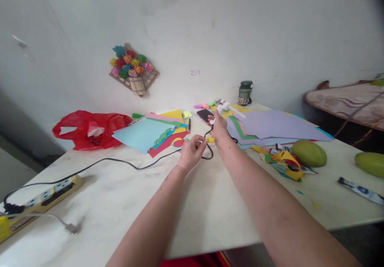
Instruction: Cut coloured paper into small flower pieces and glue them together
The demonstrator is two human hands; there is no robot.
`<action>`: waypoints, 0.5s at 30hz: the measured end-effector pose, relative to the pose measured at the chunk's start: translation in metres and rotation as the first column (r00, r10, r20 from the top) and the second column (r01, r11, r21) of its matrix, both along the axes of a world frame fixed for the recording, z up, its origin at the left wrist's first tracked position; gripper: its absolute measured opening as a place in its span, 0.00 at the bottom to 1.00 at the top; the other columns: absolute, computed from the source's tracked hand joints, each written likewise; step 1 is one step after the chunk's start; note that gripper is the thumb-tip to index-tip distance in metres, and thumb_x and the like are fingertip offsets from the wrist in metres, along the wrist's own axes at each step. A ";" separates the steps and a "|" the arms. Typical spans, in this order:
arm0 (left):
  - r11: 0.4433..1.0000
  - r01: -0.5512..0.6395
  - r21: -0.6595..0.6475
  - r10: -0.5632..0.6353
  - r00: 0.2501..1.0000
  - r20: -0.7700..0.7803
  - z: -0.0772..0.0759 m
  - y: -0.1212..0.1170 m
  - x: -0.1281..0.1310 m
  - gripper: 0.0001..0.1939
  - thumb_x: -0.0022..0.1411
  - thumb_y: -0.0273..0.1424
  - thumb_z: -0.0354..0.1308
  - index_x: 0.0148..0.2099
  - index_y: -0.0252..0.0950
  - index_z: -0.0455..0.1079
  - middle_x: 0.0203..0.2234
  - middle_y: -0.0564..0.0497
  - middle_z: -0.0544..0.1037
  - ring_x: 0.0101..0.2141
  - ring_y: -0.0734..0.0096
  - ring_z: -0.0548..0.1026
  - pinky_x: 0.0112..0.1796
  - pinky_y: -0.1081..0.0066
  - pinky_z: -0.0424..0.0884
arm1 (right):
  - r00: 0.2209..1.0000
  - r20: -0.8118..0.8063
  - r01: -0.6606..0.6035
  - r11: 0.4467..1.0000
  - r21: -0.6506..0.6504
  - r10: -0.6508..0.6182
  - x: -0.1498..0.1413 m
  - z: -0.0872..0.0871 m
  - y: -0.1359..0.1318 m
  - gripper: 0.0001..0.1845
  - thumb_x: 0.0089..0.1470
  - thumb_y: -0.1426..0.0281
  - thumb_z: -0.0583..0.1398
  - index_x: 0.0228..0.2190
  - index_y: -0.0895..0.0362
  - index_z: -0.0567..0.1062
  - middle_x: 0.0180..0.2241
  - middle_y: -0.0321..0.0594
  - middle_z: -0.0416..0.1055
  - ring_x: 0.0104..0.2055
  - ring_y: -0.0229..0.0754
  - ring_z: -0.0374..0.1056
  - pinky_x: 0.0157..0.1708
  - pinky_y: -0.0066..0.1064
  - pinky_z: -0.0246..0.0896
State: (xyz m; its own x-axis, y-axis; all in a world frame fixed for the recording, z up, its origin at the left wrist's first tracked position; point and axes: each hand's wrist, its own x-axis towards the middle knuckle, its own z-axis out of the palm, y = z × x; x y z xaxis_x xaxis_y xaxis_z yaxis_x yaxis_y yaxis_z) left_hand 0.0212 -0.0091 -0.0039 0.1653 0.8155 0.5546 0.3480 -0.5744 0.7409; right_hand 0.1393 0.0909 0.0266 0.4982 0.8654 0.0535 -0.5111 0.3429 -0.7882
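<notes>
My right hand (219, 126) is wrapped round a white glue gun (222, 107), with a pale glue stick (238, 111) jutting from it. A black cord (120, 161) runs from the gun, loops by my hands and crosses the table to a power strip (49, 195). Closed in a pinch, my left hand (193, 151) has a small yellow paper piece (210, 139) at its fingertips; its shape is partly hidden. Just left of that hand lies a round red paper piece (178, 143) with a coloured rim, on red paper.
Coloured sheets (141, 133) and a red plastic bag (93, 131) lie at left, purple sheets (270, 123) at right. A phone (205, 115), a pen (189, 125) and a bottle (245, 93) stand or lie behind. Paper scraps (285, 163), green fruit (309, 153) and a tube (361, 191) lie at right.
</notes>
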 end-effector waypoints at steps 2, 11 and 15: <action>1.000 -0.002 0.019 0.003 1.000 -0.027 -0.001 -0.004 0.003 0.10 0.57 0.39 0.55 0.31 0.37 0.65 0.11 0.61 0.58 0.16 0.79 0.56 0.22 0.76 0.50 | 0.998 -0.029 -0.049 0.999 0.004 0.049 0.001 0.002 0.001 0.13 0.50 0.59 0.59 0.28 0.56 0.67 0.22 0.32 0.68 0.22 0.32 0.64 0.17 0.21 0.60; 0.951 -0.301 -0.079 0.309 0.894 0.325 -0.008 -0.011 0.014 0.05 0.56 0.34 0.57 0.34 0.39 0.64 0.16 0.57 0.62 0.19 0.73 0.60 0.24 0.74 0.53 | 0.921 -0.268 -0.243 0.954 0.175 0.283 0.004 0.016 -0.001 0.12 0.54 0.60 0.58 0.27 0.55 0.64 0.21 0.29 0.63 0.22 0.31 0.64 0.24 0.24 0.66; 0.871 -0.472 -0.136 0.491 0.837 0.241 -0.007 -0.009 0.011 0.03 0.60 0.33 0.52 0.37 0.40 0.63 0.19 0.55 0.66 0.23 0.71 0.66 0.27 0.74 0.56 | 0.921 -0.245 -0.246 0.940 0.235 0.303 0.006 0.018 0.000 0.11 0.54 0.61 0.58 0.28 0.54 0.64 0.23 0.29 0.65 0.25 0.31 0.65 0.32 0.28 0.70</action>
State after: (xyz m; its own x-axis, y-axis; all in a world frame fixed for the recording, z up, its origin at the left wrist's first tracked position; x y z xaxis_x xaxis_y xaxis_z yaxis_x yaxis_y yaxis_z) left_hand 0.0326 -0.0181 -0.0104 -0.3998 0.7918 0.4618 0.3571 -0.3294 0.8740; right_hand 0.1456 0.0906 0.0445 0.2618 0.9561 0.1317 -0.7931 0.2909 -0.5352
